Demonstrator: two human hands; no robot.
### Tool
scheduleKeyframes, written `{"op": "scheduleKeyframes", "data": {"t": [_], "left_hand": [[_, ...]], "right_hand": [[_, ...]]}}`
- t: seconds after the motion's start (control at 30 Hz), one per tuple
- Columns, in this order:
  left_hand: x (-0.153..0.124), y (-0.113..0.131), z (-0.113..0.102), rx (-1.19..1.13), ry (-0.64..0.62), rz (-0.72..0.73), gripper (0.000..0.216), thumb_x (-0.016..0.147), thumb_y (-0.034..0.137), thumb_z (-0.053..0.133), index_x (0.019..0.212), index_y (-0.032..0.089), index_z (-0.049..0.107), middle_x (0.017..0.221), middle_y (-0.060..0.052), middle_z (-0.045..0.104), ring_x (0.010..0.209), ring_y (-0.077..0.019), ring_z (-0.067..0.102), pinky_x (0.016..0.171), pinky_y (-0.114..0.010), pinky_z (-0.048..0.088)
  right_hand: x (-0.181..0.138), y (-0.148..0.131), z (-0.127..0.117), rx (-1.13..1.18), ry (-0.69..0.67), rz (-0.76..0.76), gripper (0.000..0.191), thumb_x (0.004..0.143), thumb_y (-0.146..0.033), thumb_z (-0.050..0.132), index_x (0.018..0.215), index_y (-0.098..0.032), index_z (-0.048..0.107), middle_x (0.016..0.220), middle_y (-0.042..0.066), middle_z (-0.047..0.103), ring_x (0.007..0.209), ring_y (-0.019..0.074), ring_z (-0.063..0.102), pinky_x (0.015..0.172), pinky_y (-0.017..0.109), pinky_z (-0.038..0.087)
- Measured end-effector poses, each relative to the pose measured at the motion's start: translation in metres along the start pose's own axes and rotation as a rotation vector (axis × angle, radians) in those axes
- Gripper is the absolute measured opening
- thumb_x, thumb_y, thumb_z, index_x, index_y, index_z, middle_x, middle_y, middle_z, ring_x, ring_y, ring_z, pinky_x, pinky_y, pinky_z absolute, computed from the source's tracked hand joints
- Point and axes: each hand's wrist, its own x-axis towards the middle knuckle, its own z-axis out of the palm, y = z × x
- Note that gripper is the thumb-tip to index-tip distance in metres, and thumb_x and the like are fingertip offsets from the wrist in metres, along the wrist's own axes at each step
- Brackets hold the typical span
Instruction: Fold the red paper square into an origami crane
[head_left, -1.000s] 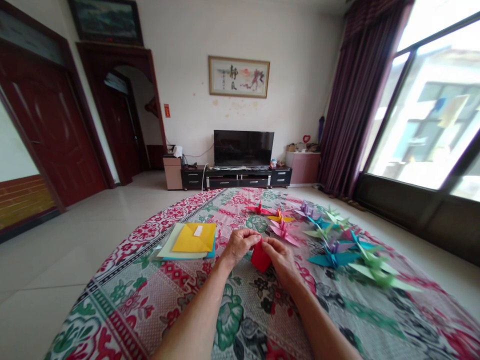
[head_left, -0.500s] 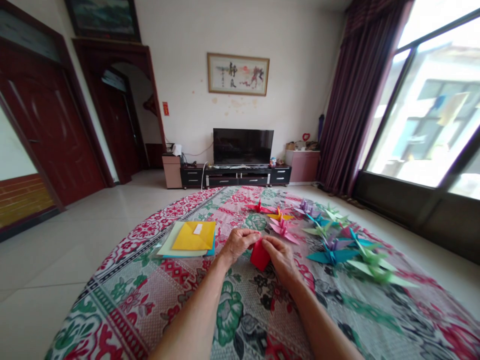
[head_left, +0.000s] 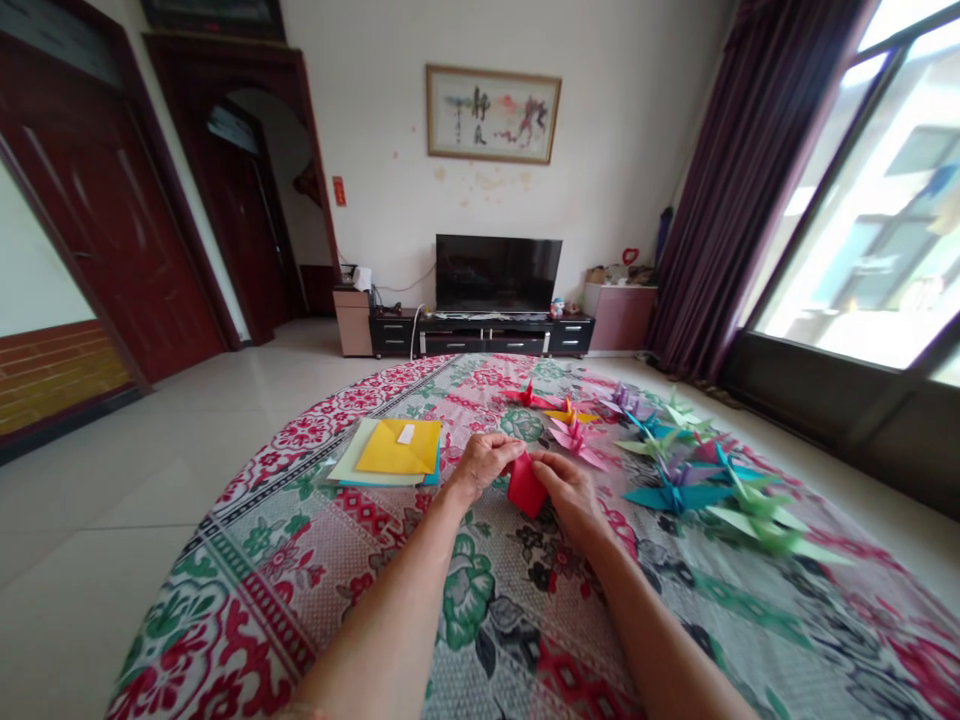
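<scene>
A small folded piece of red paper point(head_left: 527, 487) is held between my two hands over the patterned tablecloth point(head_left: 465, 590). My left hand point(head_left: 486, 464) pinches its upper left corner with thumb and forefinger. On the other side, my right hand point(head_left: 568, 490) grips the upper right edge, thumb and fingers pressed together. Just beyond my hands sit a pink paper crane point(head_left: 576, 440), a yellow paper crane point(head_left: 571, 413) and a red paper crane point(head_left: 529, 396).
Several blue, green and purple paper cranes point(head_left: 679, 492) spread over the table's right side. To the left lies a stack of paper with a yellow sheet point(head_left: 401, 447) on top, a white scrap on it. A television point(head_left: 499, 273) stands on a low cabinet by the wall.
The camera view has tilted down and turned slightly left, so the room appears shifted up and right. Both hands keep their pinch on the red paper, with little visible change in it.
</scene>
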Motion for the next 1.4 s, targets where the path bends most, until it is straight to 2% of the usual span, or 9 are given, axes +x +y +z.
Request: {"op": "scheduleKeyframes", "data": {"t": [0.2, 0.37, 0.6, 0.7, 0.83, 1.07, 1.23, 1.4], "left_hand": [[0.003, 0.0, -0.005, -0.206, 0.088, -0.066, 0.032, 0.059, 0.039, 0.069, 0.077, 0.013, 0.068, 0.056, 0.0, 0.06, 0.05, -0.0103, 0.051, 0.051, -0.022, 0.039], [0.002, 0.003, -0.005, -0.345, 0.096, -0.102, 0.032, 0.057, 0.037, 0.071, 0.078, 0.014, 0.067, 0.062, -0.001, 0.065, 0.055, -0.0125, 0.057, 0.054, -0.024, 0.043], [0.003, 0.0, -0.004, -0.304, 0.057, -0.067, 0.04, 0.056, 0.043, 0.072, 0.081, 0.013, 0.066, 0.062, 0.0, 0.061, 0.054, -0.0107, 0.053, 0.055, -0.024, 0.044], [0.002, -0.003, -0.003, -0.244, 0.008, -0.046, 0.038, 0.057, 0.044, 0.072, 0.075, 0.012, 0.065, 0.056, 0.002, 0.056, 0.049, -0.0074, 0.046, 0.051, -0.021, 0.039], [0.001, -0.005, -0.001, -0.176, -0.025, -0.03, 0.036, 0.058, 0.046, 0.071, 0.066, 0.012, 0.062, 0.052, 0.003, 0.053, 0.046, -0.0064, 0.041, 0.047, -0.02, 0.033], [0.004, -0.009, -0.002, -0.108, 0.04, -0.003, 0.032, 0.06, 0.044, 0.068, 0.056, 0.013, 0.059, 0.045, 0.004, 0.047, 0.042, -0.0057, 0.036, 0.044, -0.02, 0.027], [0.007, -0.009, -0.006, -0.088, 0.094, -0.008, 0.029, 0.06, 0.041, 0.067, 0.055, 0.014, 0.06, 0.043, 0.004, 0.046, 0.041, -0.0067, 0.038, 0.044, -0.021, 0.03], [0.007, -0.007, -0.008, -0.145, 0.132, -0.028, 0.022, 0.062, 0.036, 0.066, 0.058, 0.015, 0.063, 0.044, 0.004, 0.05, 0.042, -0.0079, 0.041, 0.045, -0.021, 0.032]], "right_hand": [[-0.004, -0.01, -0.001, 0.012, -0.135, 0.054, 0.037, 0.062, -0.045, 0.067, 0.085, -0.016, 0.068, 0.068, 0.0, 0.065, 0.055, 0.0118, 0.051, 0.052, 0.022, 0.038], [-0.003, -0.007, 0.001, 0.037, -0.151, 0.052, 0.033, 0.06, -0.044, 0.069, 0.081, -0.019, 0.069, 0.063, -0.002, 0.063, 0.052, 0.0102, 0.047, 0.049, 0.021, 0.035], [0.0, 0.001, -0.002, -0.035, -0.14, 0.033, 0.041, 0.066, -0.054, 0.062, 0.08, -0.016, 0.069, 0.058, -0.002, 0.058, 0.049, 0.0104, 0.044, 0.047, 0.022, 0.033], [0.0, 0.001, -0.001, -0.04, -0.076, 0.01, 0.04, 0.065, -0.052, 0.064, 0.082, -0.017, 0.071, 0.059, -0.002, 0.06, 0.05, 0.0108, 0.045, 0.047, 0.022, 0.034], [0.0, 0.003, 0.001, -0.022, -0.067, 0.009, 0.038, 0.064, -0.051, 0.066, 0.081, -0.017, 0.071, 0.066, 0.001, 0.065, 0.055, 0.0133, 0.051, 0.051, 0.024, 0.04], [0.0, 0.0, 0.002, -0.077, -0.076, 0.033, 0.037, 0.061, -0.051, 0.068, 0.076, -0.018, 0.071, 0.058, -0.002, 0.061, 0.051, 0.0117, 0.048, 0.048, 0.022, 0.036], [-0.001, -0.001, 0.001, -0.023, -0.102, 0.071, 0.034, 0.059, -0.049, 0.07, 0.073, -0.018, 0.07, 0.054, -0.003, 0.058, 0.047, 0.0092, 0.045, 0.045, 0.021, 0.034], [-0.002, -0.004, -0.001, -0.06, -0.151, 0.051, 0.033, 0.065, -0.048, 0.065, 0.074, -0.017, 0.069, 0.054, -0.003, 0.056, 0.049, 0.0092, 0.043, 0.046, 0.021, 0.034]]}}
